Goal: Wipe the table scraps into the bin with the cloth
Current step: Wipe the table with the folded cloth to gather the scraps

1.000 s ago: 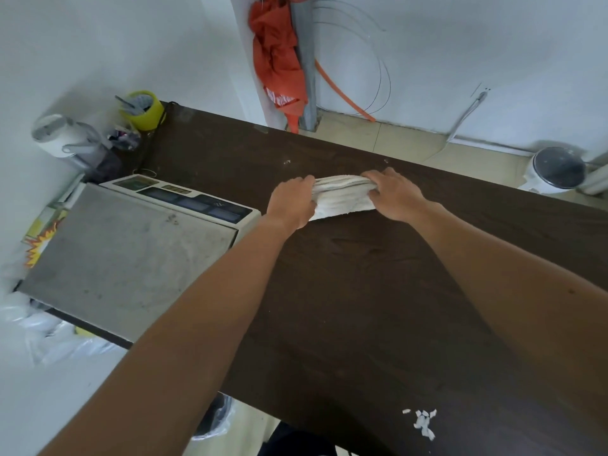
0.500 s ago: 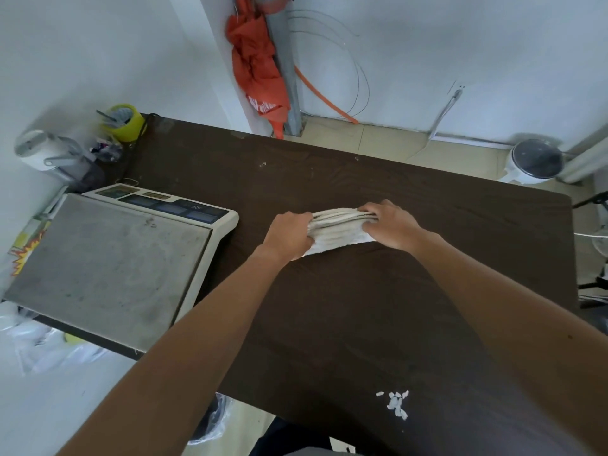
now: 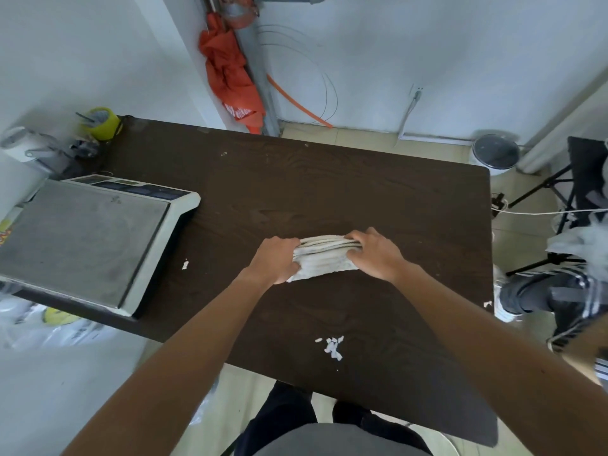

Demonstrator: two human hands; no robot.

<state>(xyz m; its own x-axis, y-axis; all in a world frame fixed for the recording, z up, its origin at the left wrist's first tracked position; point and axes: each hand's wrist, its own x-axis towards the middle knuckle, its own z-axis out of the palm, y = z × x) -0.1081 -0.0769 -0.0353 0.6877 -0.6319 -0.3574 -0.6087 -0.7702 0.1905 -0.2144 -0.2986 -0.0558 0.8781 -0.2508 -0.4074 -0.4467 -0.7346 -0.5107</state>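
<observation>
Both hands, left hand (image 3: 276, 260) and right hand (image 3: 375, 255), are gripping the folded white cloth (image 3: 324, 260) closed-fisted, beyond the paper scraps (image 3: 332, 347); nearby writing is unreadable.

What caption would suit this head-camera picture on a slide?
Both hands, left hand and right hand, grip a folded cloth on the dark table, paper scraps nearby.

- On your left sits a flat grey-topped weighing scale (image 3: 84, 238).
- Behind it, a yellow tape roll (image 3: 100, 124) (tools inside).
- An orange cloth (image 3: 230, 77) hangs on the wall pipe.
</observation>
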